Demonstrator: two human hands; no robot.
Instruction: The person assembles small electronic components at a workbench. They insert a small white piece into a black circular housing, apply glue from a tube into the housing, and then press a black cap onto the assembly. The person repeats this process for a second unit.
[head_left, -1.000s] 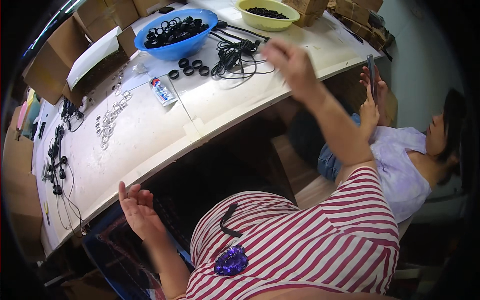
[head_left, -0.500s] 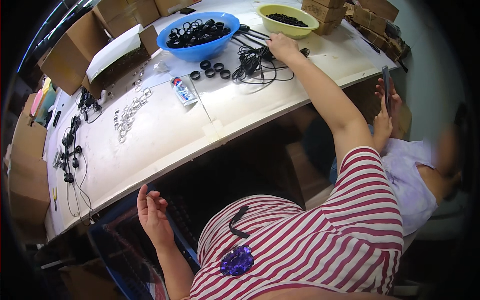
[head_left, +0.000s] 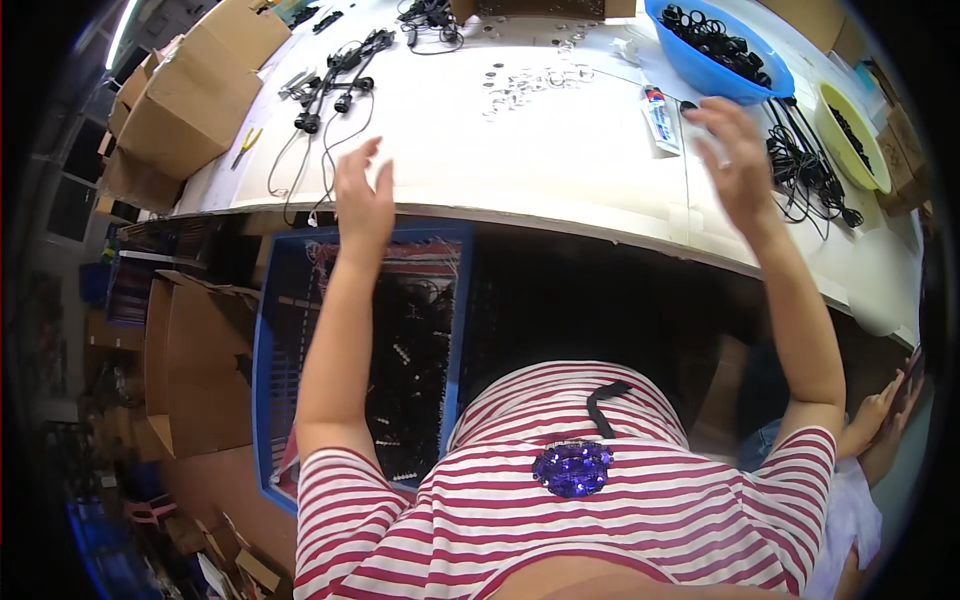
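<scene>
Black cables (head_left: pixel 797 162) lie in looping tangles, left hand (head_left: pixel 364 196) and right hand (head_left: pixel 738 170) both unclenched.

The left hand (head_left: pixel 365 200) is raised, thumb parted from fingers. The right hand (head_left: pixel 738 172), blurred, seems loosely spread. Both bare forearms (head_left: pixel 342 320) reach forward.

- Yellow-handled pliers (head_left: pixel 247 143), lying on the surface (head_left: pixel 440 170) at 10 o'clock.
- Large cardboard box (head_left: pixel 190 105) beside them, also 10 o'clock.
- Blue plastic crate (head_left: pixel 264 400), 8 o'clock.
- Open brown carton (head_left: pixel 205 375), between 8 and 9.
- Co-worker in a pale top (head_left: pixel 850 510), 4 o'clock.
</scene>
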